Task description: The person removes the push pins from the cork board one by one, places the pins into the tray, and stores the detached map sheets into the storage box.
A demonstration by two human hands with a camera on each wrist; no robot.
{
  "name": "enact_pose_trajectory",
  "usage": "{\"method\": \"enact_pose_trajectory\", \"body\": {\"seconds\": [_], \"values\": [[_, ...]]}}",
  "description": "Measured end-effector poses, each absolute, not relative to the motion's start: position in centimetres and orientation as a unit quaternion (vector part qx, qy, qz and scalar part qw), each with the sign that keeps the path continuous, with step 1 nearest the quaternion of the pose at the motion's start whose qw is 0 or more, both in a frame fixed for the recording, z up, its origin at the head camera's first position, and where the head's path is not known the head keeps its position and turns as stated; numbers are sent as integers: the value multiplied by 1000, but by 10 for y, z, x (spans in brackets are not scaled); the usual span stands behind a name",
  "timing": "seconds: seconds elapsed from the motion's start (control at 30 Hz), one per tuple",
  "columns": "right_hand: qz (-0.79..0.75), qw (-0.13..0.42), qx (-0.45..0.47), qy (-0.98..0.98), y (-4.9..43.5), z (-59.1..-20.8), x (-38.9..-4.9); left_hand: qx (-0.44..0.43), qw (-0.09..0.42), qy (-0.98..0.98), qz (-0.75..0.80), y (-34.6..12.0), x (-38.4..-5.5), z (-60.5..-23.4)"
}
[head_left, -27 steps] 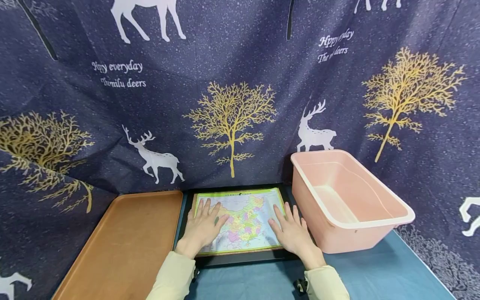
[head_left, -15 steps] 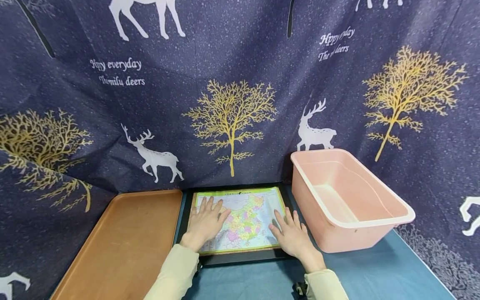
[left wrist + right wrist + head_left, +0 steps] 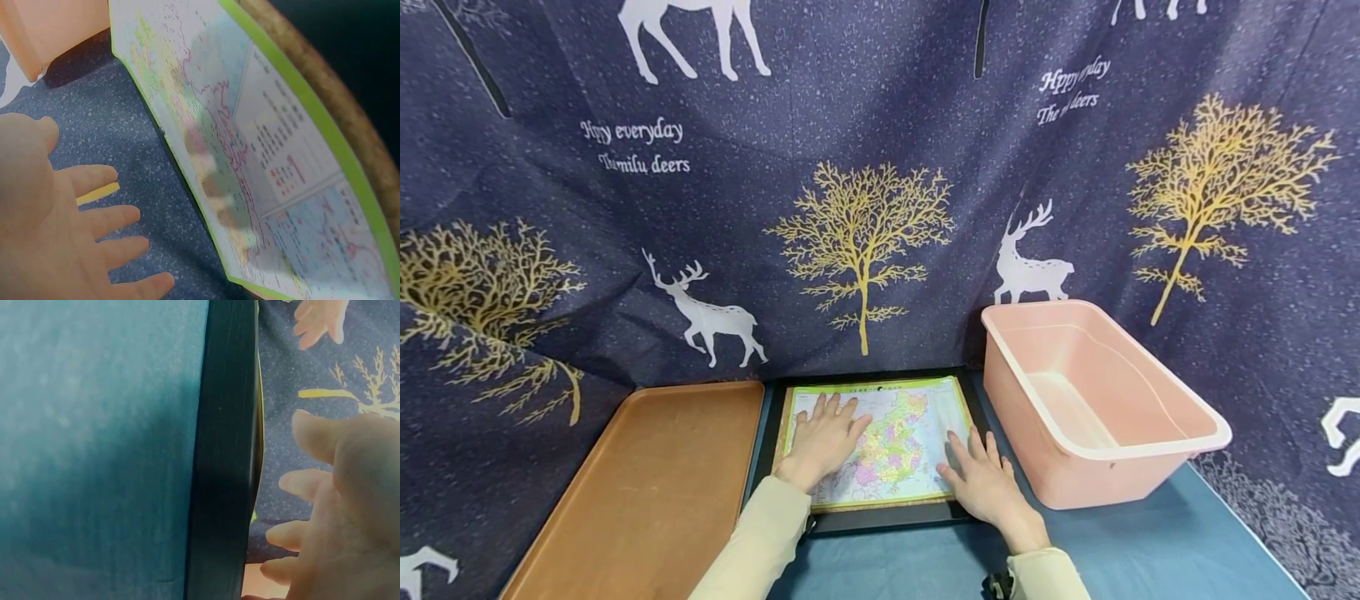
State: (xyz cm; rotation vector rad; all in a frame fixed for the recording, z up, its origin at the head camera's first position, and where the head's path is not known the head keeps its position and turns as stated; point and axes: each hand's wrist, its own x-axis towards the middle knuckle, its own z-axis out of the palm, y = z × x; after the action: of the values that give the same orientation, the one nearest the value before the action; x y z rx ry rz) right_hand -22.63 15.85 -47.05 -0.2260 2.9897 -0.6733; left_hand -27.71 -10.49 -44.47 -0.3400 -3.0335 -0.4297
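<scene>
A colourful map sheet (image 3: 891, 450) with a green border lies on a cork-brown board (image 3: 350, 94), on a black base (image 3: 887, 518). My left hand (image 3: 826, 440) is spread over the map's left half, fingers straight and apart. In the left wrist view a gap shows between that hand (image 3: 94, 231) and the sheet, which carries its dim reflection. At the map's lower right corner is my right hand (image 3: 985, 483), fingers extended. The right wrist view shows this hand (image 3: 337, 506) beside the base's dark edge (image 3: 225, 450); whether it touches the map cannot be told.
To the left lies a brown tray (image 3: 655, 475). A pink plastic tub (image 3: 1097, 479) stands close by on the right, near my right hand. Blue-green cloth (image 3: 887, 567) covers the table, and a dark deer-patterned curtain (image 3: 880, 108) hangs directly behind.
My left hand has shifted to the right over the map, toward its middle. The right hand has drawn slightly nearer to me. Map, tray and tub stay in place.
</scene>
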Motion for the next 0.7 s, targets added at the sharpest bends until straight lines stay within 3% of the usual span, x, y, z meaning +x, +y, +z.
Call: {"method": "enact_pose_trajectory", "body": {"seconds": [0.7], "values": [[-220, 57, -73, 971, 159, -476, -225, -158, 97, -974, -129, -86, -311, -449]]}}
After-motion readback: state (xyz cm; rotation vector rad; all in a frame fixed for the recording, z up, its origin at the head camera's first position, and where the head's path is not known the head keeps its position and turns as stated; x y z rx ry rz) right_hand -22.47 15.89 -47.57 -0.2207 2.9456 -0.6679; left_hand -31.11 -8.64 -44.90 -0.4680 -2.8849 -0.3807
